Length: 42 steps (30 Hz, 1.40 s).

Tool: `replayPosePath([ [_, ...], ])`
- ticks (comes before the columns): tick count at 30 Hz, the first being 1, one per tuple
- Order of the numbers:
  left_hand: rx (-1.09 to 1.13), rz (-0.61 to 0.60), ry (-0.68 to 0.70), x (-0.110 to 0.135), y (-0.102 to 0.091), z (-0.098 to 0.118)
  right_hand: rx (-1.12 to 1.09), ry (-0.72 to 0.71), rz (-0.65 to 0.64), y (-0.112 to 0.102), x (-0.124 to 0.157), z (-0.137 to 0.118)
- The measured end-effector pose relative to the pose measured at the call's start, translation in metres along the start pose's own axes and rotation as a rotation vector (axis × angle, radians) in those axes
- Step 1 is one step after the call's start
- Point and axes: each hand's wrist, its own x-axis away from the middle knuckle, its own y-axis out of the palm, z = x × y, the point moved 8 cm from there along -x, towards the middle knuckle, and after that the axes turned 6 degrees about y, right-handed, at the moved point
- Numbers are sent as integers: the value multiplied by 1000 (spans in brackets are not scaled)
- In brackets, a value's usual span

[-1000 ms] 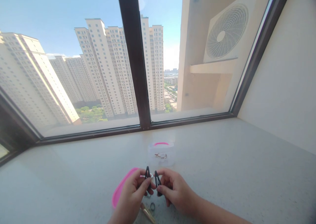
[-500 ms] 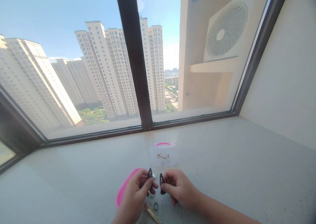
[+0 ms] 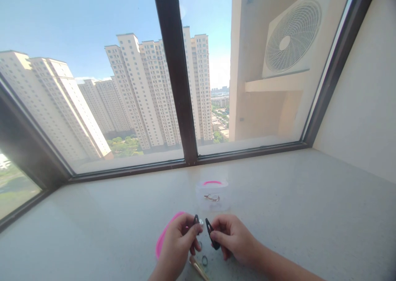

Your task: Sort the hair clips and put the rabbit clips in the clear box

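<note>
Between the thumb and fingers of my left hand (image 3: 179, 239) is a black snap hair clip (image 3: 196, 219), its lower part covered by the thumb. My right hand (image 3: 233, 236) pinches a second black snap hair clip (image 3: 212, 234), tilted with its tip up and to the left. The two clips are apart, with a small gap between them. Under my left hand lies a pink lid (image 3: 161, 240), partly hidden. A small ring (image 3: 204, 260) and a gold-coloured slim piece (image 3: 198, 268) lie below the hands. Behind the left fingertips shows a small whitish shiny item (image 3: 201, 223).
A clear plastic box (image 3: 213, 206) with a pink handle (image 3: 212, 183) stands beyond my hands, and a gold-toned curved item (image 3: 212, 198) shows in it. The pale sill (image 3: 108, 223) meets a dark window frame (image 3: 123, 171) at the back and a white wall (image 3: 359, 107) at right.
The whole view has shifted, so everything sits further right. The right-hand clip has turned to a more slanted angle. Both hands keep hold of their clips.
</note>
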Motion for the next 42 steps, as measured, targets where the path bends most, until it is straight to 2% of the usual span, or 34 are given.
replayPosePath([
  [10, 91, -37, -33, -5, 7, -9, 2, -1, -19, -3, -4, 4],
  [20, 43, -53, -18, -9, 6, -12, -67, -8, -26, -5, -7, 1],
  [42, -23, -56, 45, -14, -1, -3, -103, -6, -31, -6, -10, 1],
])
